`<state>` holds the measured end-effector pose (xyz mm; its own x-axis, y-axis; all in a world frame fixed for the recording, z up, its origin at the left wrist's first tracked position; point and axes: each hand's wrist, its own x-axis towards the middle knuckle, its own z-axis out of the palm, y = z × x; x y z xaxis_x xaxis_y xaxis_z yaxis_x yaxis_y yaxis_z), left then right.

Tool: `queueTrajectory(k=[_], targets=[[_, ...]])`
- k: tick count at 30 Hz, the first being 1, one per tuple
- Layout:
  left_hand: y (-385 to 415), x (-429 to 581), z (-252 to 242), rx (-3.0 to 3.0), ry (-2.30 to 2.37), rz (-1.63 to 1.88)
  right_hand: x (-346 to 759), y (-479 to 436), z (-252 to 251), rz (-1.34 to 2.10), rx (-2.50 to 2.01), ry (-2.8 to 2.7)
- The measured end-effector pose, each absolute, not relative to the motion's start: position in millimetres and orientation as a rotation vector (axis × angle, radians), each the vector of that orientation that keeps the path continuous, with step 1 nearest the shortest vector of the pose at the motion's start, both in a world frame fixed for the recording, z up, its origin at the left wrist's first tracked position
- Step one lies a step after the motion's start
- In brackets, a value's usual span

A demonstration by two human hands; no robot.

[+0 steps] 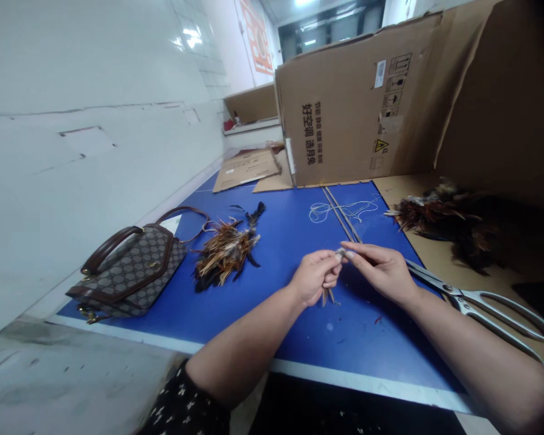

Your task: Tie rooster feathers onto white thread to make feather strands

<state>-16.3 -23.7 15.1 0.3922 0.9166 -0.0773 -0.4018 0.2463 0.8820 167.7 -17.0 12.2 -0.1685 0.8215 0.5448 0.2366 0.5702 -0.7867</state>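
My left hand (316,275) is closed round a few small brown feathers (329,296), whose tips stick out below the fingers. Thumb and forefinger of my right hand (383,269) pinch the fluffy greyish end of the feathers, right against my left fingertips. Two thin sticks (340,211) lie on the blue table just beyond my hands, with loose pale thread (320,212) looped across them. To the left rests a pile of brown and black feathers (226,254). Large metal scissors (462,296) lie by my right forearm, partly hidden behind it.
A brown patterned handbag (149,272) stands at the table's left side. Another heap of dark feathers (448,217) lies on cardboard at the right. A tall cardboard box (344,121) blocks the back, with flat cardboard (247,169) beside it. The blue table (272,326) ends near my body.
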Motion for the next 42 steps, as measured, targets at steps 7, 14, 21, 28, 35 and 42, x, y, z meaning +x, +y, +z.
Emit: queueTrajectory(k=[7, 14, 21, 28, 35, 42], targets=[[-24, -15, 13, 0.895, 0.679, 1.015, 171, -18, 16, 0.581, -0.86, -1.778], [-23, -14, 12, 0.907, 0.675, 1.038, 171, -18, 14, 0.6, -0.86, -1.797], [-23, -14, 11, 0.931, 0.688, 1.041, 170, -19, 11, 0.607, -0.865, -1.795], [-20, -14, 8, 0.93, 0.697, 1.052, 170, -19, 13, 0.682, -0.911, -1.778], [-18, -16, 14, 0.856, 0.701, 1.113, 172, -17, 15, 0.615, -1.004, -1.793], [-15, -15, 14, 0.867, 0.8, 1.151, 173, -22, 22, 0.47, -0.971, -1.962]])
